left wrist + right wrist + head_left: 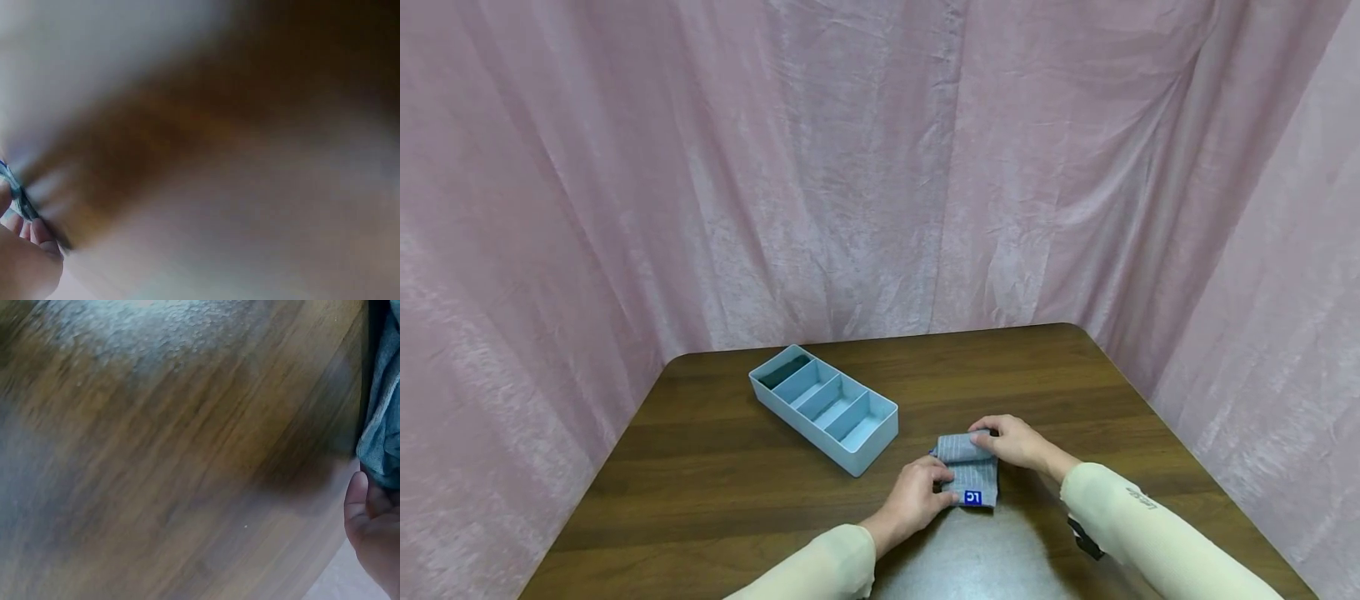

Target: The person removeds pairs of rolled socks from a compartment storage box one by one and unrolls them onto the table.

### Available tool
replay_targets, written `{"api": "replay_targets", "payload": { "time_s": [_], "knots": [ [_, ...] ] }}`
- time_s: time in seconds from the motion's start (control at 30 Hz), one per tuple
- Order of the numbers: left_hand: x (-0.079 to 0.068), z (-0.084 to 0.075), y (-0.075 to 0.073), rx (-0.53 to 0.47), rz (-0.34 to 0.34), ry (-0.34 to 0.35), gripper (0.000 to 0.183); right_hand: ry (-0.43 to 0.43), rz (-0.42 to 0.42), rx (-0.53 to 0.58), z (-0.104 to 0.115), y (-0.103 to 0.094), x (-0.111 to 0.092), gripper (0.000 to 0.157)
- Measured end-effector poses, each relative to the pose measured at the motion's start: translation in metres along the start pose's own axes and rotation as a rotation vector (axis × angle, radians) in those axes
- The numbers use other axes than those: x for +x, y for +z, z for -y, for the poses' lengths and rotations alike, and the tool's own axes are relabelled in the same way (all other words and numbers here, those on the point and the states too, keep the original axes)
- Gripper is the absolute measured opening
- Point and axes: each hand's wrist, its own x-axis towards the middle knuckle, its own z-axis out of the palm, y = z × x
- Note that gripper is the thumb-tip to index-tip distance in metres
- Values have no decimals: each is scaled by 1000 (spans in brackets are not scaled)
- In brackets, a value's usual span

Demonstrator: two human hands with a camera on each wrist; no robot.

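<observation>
A folded grey cloth [972,473] with thin pale stripes and a blue label bearing white letters lies on the table. Its far part is turned over into a flap. At its left edge, my left hand [913,498] pinches the fabric between thumb and fingers; in the left wrist view that hand [28,256] shows only at the lower left corner. My right hand [1017,442] grips the flap's far right corner, thumb on the near side. The right wrist view shows the cloth [384,419] bunched at the thumb of this hand [375,531].
A light blue box [812,429] with several compartments sits slantwise to the left of the cloth. A dark green folded fabric [784,372] fills its far left compartment. Beneath everything is a brown wooden table [722,500]; pink curtains [865,167] hang behind and beside it.
</observation>
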Motion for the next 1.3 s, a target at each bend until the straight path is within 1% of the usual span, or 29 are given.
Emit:
{"api": "replay_targets", "payload": {
  "time_s": [0.07, 0.2, 0.33, 0.4, 0.47, 0.53, 0.6, 0.63, 0.7, 0.77, 0.83, 0.9, 0.97, 1.13, 1.3],
  "knots": [
    [1, 1, 0, 33, 17, 16, 22, 23, -17, -6, 0, 2, 1, 22],
    [3, 2, -1, 53, 40, 46, 18, 40, -54, -25, -1, 5, 3, 23],
    [4, 3, -2, 63, 63, 67, 15, 4, -130, -35, -4, 8, 5, 22],
    [4, 3, -2, 77, 79, 66, 15, -50, -187, -50, -5, 9, 7, 20],
    [5, 3, -2, 91, 91, 61, 17, -135, -241, -85, -7, 10, 7, 16],
    [6, 3, -2, 92, 99, 51, 18, -230, -266, -139, -8, 9, 7, 10],
    [6, 3, -2, 101, 107, 47, 19, -312, -254, -202, -9, 6, 6, 7],
    [7, 3, -3, 105, 110, 46, 20, -336, -236, -233, -10, 5, 5, 8],
    [7, 4, -3, 117, 118, 47, 20, -352, -183, -273, -11, 3, 3, 13],
    [7, 4, -4, 135, 121, 61, 20, -340, -134, -287, -12, 2, 1, 20],
    [6, 5, -4, 148, 123, 69, 21, -325, -102, -277, -13, 1, 1, 25],
    [5, 5, -5, 154, 125, 69, 21, -317, -92, -258, -14, 2, 2, 25],
    [6, 5, -5, 152, 133, 55, 22, -294, -83, -230, -14, 1, 5, 25],
    [6, 5, -7, 147, 152, 29, 22, -180, -59, -189, -10, 0, 12, 23],
    [5, 4, -7, 182, 177, 44, 23, -118, -46, -191, -8, 0, 16, 23]
  ]
}}
